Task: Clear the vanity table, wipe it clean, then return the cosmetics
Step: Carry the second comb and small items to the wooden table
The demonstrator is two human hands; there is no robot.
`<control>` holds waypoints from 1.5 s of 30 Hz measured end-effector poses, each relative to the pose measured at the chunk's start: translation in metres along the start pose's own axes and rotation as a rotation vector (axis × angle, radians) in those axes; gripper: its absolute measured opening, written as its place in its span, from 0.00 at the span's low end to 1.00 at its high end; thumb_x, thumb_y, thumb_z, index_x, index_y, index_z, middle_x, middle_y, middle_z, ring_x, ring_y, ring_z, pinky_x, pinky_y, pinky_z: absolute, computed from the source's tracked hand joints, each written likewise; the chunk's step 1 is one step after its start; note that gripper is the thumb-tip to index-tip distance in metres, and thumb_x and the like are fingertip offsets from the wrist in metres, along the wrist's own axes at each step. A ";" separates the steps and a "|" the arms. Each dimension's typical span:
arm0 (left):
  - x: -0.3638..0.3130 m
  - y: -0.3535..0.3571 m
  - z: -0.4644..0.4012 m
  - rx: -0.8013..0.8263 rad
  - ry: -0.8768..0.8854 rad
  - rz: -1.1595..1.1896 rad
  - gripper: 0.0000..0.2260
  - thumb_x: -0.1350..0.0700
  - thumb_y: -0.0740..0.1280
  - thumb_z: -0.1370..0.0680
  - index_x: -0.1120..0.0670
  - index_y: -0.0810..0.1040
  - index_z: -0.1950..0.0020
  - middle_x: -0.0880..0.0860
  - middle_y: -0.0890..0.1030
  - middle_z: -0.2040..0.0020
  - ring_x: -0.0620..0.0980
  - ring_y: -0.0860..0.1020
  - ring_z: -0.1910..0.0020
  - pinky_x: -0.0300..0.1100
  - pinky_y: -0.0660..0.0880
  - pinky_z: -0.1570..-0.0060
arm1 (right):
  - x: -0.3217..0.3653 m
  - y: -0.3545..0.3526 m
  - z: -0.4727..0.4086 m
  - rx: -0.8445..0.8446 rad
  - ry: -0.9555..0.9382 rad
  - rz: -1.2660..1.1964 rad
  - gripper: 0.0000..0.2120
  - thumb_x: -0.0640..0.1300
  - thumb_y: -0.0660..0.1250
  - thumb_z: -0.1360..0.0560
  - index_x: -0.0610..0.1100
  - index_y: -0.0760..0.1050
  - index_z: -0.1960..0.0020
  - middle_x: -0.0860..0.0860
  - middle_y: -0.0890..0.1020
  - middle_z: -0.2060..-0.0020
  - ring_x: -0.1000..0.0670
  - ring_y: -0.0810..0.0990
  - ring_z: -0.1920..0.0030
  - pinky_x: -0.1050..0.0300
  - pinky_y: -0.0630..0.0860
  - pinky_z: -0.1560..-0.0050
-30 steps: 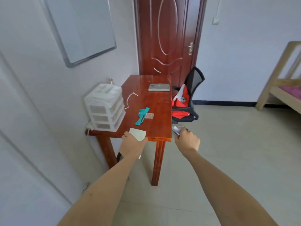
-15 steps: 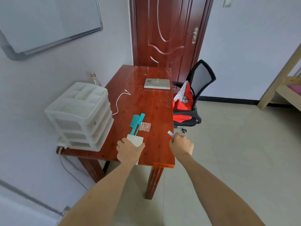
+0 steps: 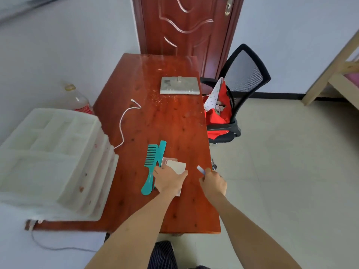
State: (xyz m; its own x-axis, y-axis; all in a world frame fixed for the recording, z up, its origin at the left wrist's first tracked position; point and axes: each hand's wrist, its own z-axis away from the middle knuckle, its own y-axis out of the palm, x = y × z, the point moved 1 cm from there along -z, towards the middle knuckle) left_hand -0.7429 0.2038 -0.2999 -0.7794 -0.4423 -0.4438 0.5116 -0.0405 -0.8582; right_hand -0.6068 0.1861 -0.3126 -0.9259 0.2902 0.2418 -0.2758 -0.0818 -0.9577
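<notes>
A red-brown wooden vanity table (image 3: 161, 123) runs away from me. My left hand (image 3: 169, 179) is closed on a flat pale card-like item (image 3: 177, 166), low over the table beside two teal combs (image 3: 153, 166). A small pinkish compact (image 3: 166, 160) lies partly hidden under the pale item. My right hand (image 3: 213, 182) hovers at the table's right edge, closed on a small white-and-blue object (image 3: 201, 169) that sticks out above the fingers. A grey flat case (image 3: 179, 85) lies at the far end.
A white plastic drawer organiser (image 3: 54, 158) fills the table's left side, with a white cable (image 3: 124, 121) beside it. A plastic bottle (image 3: 78, 100) stands behind it by the wall. A black mesh chair (image 3: 242, 80) with red cloth sits right of the table. A wooden door is behind.
I have come closer and my view has tilted down over the table. Both hands have moved forward over the tabletop, the left one reaching the combs and compact.
</notes>
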 end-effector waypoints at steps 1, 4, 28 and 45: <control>-0.009 0.005 -0.010 0.015 0.025 -0.014 0.35 0.33 0.65 0.31 0.55 0.65 0.33 0.56 0.69 0.36 0.53 0.69 0.36 0.44 0.73 0.44 | -0.001 0.001 -0.007 0.001 0.020 -0.001 0.09 0.45 0.57 0.22 0.42 0.72 0.48 0.47 0.80 0.57 0.48 0.79 0.58 0.57 0.73 0.61; -0.029 0.020 -0.029 0.046 0.098 -0.134 0.38 0.29 0.62 0.33 0.56 0.68 0.34 0.56 0.71 0.35 0.54 0.69 0.35 0.47 0.74 0.42 | -0.006 0.005 -0.024 -0.002 0.074 -0.021 0.09 0.45 0.57 0.22 0.42 0.72 0.47 0.47 0.80 0.57 0.48 0.79 0.58 0.57 0.73 0.61; -0.042 0.048 -0.068 0.031 0.154 -0.183 0.27 0.38 0.60 0.24 0.57 0.66 0.35 0.56 0.70 0.37 0.52 0.67 0.37 0.41 0.65 0.38 | 0.006 0.030 -0.079 -0.025 -0.110 -0.187 0.11 0.46 0.64 0.27 0.39 0.74 0.50 0.44 0.74 0.50 0.45 0.71 0.46 0.54 0.73 0.59; 0.004 0.039 -0.065 0.110 0.347 -0.459 0.24 0.42 0.46 0.19 0.42 0.45 0.24 0.54 0.50 0.23 0.55 0.46 0.24 0.56 0.46 0.28 | 0.014 0.038 -0.079 0.009 -0.366 -0.196 0.12 0.43 0.61 0.23 0.39 0.71 0.42 0.45 0.75 0.46 0.48 0.71 0.47 0.60 0.70 0.46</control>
State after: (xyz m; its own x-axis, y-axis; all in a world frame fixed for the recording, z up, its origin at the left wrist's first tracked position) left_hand -0.7492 0.2590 -0.3523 -0.9935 -0.0391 -0.1071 0.1136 -0.2598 -0.9590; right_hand -0.6104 0.2623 -0.3581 -0.8856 -0.0572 0.4610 -0.4572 -0.0679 -0.8868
